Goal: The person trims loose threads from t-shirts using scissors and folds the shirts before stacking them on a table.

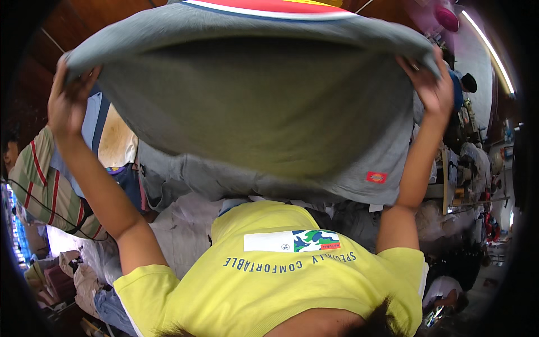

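I hold a large grey T-shirt (252, 106) spread wide in front of me, raised high, so it fills the upper half of the view. My left hand (68, 101) grips its left edge and my right hand (431, 84) grips its right edge. A small red label (376, 177) is sewn near the shirt's lower right corner. A red, white and blue print (269, 7) shows along its top. Below the cloth I see my own yellow T-shirt (269, 275) with a white and coloured patch.
A person in a red, green and cream striped shirt (45, 185) is at the left. Grey garments (185, 180) and white plastic bags (179, 230) lie piled behind the held shirt. Cluttered shelves (466, 168) stand at the right under a light strip (488, 50).
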The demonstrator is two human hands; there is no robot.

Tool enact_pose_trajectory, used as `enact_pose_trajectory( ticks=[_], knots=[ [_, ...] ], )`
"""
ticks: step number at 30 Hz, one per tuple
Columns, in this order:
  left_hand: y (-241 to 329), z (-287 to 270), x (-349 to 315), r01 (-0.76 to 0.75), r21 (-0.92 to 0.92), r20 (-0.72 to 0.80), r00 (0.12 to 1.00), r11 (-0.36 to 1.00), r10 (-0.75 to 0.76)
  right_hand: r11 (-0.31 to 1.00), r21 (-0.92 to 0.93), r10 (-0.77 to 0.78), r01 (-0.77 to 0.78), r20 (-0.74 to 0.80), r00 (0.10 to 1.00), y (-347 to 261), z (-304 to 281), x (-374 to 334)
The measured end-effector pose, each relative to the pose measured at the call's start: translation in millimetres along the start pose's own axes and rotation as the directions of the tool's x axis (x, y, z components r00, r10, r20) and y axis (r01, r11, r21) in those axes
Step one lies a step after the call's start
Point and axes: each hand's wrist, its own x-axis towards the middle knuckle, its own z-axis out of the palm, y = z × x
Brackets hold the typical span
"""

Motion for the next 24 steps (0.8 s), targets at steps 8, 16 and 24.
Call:
enact_pose_trajectory(
  ticks=[8, 16, 24],
  knots=[
    [42.8, -10.3, 208.6, -0.148, 0.081, 0.099, 0.985, 0.986, 0.14, 0.953, -0.186, -0.261, 0.239, -0.107, 0.959, 10.6, 48.8, 217.0],
    [-21.0, -62.7, 226.6, -0.019, 0.092, -0.123, 0.992, 0.996, 0.03, 0.977, -0.16, -0.143, 0.14, -0.007, 0.99, 90.7, 17.6, 243.7],
    [-163.9, -169.0, 145.6, 0.616, 0.231, -0.19, 0.787, 0.753, -0.586, 0.913, -0.033, 0.369, -0.407, -0.363, 0.856, 223.1, -112.7, 191.3]
  ],
)
